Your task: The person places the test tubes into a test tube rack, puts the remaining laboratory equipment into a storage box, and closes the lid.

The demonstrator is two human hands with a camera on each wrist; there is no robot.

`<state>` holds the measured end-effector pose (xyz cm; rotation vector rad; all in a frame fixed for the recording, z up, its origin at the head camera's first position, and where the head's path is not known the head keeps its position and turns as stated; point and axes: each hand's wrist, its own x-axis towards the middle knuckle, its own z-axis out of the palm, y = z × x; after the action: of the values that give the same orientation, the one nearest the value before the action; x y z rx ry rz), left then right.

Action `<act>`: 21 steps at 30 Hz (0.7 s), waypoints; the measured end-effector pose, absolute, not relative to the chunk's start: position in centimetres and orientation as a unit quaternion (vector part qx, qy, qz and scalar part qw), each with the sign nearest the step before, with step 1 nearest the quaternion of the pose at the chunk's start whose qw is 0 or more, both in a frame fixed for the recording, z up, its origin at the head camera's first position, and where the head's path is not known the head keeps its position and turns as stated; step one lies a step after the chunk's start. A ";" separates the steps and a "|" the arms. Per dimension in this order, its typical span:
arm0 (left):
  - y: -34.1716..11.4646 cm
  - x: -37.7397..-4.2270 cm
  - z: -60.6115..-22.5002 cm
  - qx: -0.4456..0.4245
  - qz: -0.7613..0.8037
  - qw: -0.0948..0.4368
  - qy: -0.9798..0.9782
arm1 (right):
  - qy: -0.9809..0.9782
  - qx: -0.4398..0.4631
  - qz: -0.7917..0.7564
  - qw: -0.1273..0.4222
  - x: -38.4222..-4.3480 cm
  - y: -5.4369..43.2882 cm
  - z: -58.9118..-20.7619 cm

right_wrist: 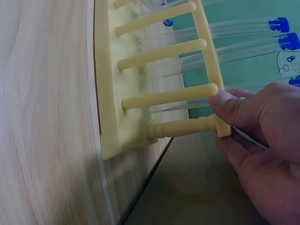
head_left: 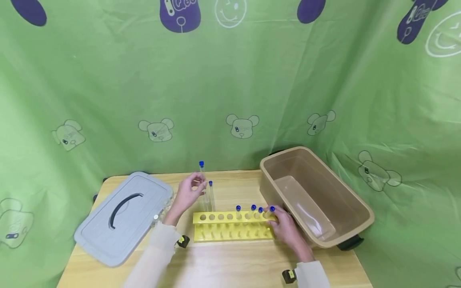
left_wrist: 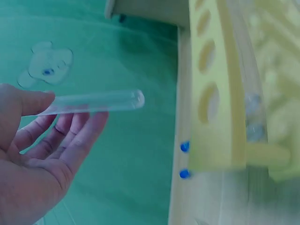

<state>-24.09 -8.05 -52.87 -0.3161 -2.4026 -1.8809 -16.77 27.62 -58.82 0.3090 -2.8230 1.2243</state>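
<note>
My left hand (head_left: 189,192) pinches a clear test tube (head_left: 202,170) between thumb and fingers, above the table behind the rack. In the head view its blue cap points up; in the left wrist view the tube's rounded end (left_wrist: 136,99) points toward the rack. A yellow test tube rack (head_left: 234,236) stands in front of me. Several blue-capped tubes (right_wrist: 239,51) stand in its right half, while holes at its left end hold none. With thumb and fingers, my right hand (head_left: 286,230) grips the rack's top bar at the right end. Another capped tube (head_left: 211,196) lies behind the rack.
A tan plastic bin (head_left: 268,188) stands at the right, close beside my right hand. On the left lies a grey lid (head_left: 144,216) with a black handle (head_left: 120,208). A green patterned curtain (head_left: 216,80) surrounds the wooden table (head_left: 216,268).
</note>
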 end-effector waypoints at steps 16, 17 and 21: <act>-3.4 -19.5 -50.9 -0.193 -0.620 0.082 -0.756 | -0.912 0.117 0.391 0.041 -16.9 27.8 -59.2; -3.2 -19.2 -50.7 -0.196 -0.622 0.081 -0.754 | -0.912 0.115 0.391 0.040 -16.9 27.8 -59.1; -2.6 -18.3 -50.4 -0.190 -0.633 0.067 -0.747 | -0.914 0.116 0.386 0.044 -16.8 27.8 -59.1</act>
<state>-18.35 -2.60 -50.38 -0.5716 -2.2526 -1.9087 -16.82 27.77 -59.14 0.3548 -2.7925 1.1809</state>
